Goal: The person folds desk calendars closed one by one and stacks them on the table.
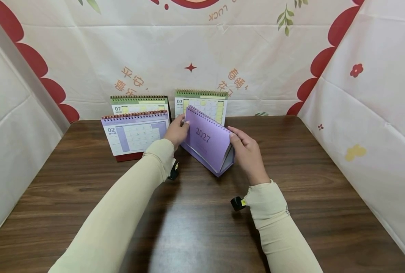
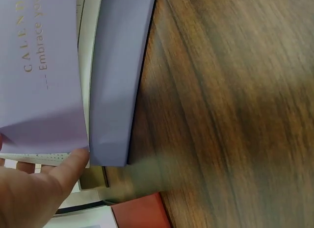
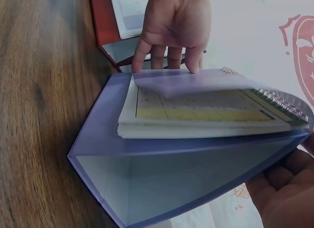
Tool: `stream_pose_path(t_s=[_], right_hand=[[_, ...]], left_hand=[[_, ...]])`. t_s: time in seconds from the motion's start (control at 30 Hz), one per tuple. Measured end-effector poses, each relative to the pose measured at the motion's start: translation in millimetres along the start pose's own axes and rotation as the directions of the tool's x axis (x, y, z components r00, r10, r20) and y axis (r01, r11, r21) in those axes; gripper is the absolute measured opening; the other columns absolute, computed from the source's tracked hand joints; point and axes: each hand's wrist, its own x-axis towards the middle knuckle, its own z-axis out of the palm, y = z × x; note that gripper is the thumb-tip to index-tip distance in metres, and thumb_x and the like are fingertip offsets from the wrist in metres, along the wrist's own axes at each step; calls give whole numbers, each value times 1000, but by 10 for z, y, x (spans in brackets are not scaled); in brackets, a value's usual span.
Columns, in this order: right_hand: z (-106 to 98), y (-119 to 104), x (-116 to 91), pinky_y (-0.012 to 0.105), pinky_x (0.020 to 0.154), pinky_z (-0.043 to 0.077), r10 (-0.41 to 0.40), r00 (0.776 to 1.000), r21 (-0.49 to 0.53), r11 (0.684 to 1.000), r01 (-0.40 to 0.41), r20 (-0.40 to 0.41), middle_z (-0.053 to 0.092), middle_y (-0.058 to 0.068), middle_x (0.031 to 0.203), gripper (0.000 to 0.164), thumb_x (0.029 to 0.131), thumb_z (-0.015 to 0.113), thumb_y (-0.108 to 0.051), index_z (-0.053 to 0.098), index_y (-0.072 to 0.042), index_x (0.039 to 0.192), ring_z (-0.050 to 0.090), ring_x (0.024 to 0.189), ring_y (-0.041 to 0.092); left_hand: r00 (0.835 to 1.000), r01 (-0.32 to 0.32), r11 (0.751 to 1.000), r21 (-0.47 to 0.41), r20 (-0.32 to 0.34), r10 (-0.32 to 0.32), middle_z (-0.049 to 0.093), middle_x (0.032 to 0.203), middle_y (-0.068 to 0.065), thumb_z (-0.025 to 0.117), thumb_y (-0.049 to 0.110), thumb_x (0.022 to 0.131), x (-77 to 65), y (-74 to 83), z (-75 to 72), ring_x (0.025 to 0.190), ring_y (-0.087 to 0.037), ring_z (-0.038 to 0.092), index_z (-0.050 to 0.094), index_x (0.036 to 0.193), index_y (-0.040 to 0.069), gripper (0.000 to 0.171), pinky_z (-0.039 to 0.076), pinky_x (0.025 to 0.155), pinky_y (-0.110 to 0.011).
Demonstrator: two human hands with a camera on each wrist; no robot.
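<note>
A purple desk calendar (image 1: 206, 142) marked 2027 stands angled on the table, its spiral binding along the top. My left hand (image 1: 177, 132) pinches its left edge, the thumb on the front cover. In the left wrist view, that hand (image 2: 29, 196) lies at the side edge of the cover (image 2: 44, 105). My right hand (image 1: 248, 151) holds the top right corner, thumb in front and fingers behind. The right wrist view shows the cover (image 3: 196, 82) lifted a little off the yellow-and-white pages (image 3: 201, 113), above the hollow folded stand (image 3: 167, 164).
Left of my left hand stands a calendar (image 1: 137, 134) showing 02 on a red base. Behind it is a green-topped calendar (image 1: 139, 104) showing 07. Another green-topped calendar (image 1: 202, 100) stands behind the purple one. Printed cloth (image 1: 189, 45) hangs around the wooden table (image 1: 195, 223).
</note>
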Motion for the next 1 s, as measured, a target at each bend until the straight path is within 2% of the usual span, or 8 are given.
stream_pose_path(t_s=[0.07, 0.17, 0.43, 0.83, 1.0], right_hand=[[13, 0, -6, 34, 86, 48, -9, 1000, -21, 1000, 9, -9, 65, 7, 124, 40, 102, 54, -36, 62, -17, 136, 58, 103, 19], [36, 3, -7, 31, 80, 50, -19, 999, -59, 998, 17, -26, 66, 9, 119, 39, 101, 58, -33, 63, -14, 135, 59, 99, 20], [71, 23, -4, 34, 81, 51, -29, 999, -85, 996, 25, -35, 66, 8, 122, 32, 101, 58, -20, 64, -12, 131, 59, 100, 19], [81, 25, -14, 36, 82, 52, -21, 999, -90, 996, 16, -50, 65, 8, 122, 31, 102, 58, -20, 64, -12, 132, 60, 100, 19], [92, 37, -10, 32, 79, 51, -27, 998, -97, 995, 21, -59, 66, 9, 121, 31, 102, 58, -20, 64, -12, 131, 59, 98, 19]], left_hand=[[1000, 3, 1000, 0, -8, -3, 50, 144, -13, 43, 23, 108, 5, -8, 5, 126, -28, 50, 38, 154, 21, 46, 40, 105, -46], [1000, 8, 1000, 10, -14, -8, 50, 143, -12, 42, 24, 108, 7, -18, 9, 125, -28, 51, 38, 153, 22, 46, 41, 105, -46], [999, 31, 999, 39, -20, -30, 51, 142, -9, 40, 26, 108, 59, -58, 6, 127, -25, 48, 41, 152, 22, 43, 40, 105, -46], [999, 24, 1000, 12, -49, -23, 50, 144, -8, 40, 27, 108, 56, -76, 44, 128, -24, 48, 43, 150, 23, 42, 40, 105, -43], [999, 20, 1000, 2, -50, -20, 51, 143, -8, 40, 27, 109, 51, -83, 45, 126, -24, 49, 42, 151, 22, 43, 40, 105, -42]])
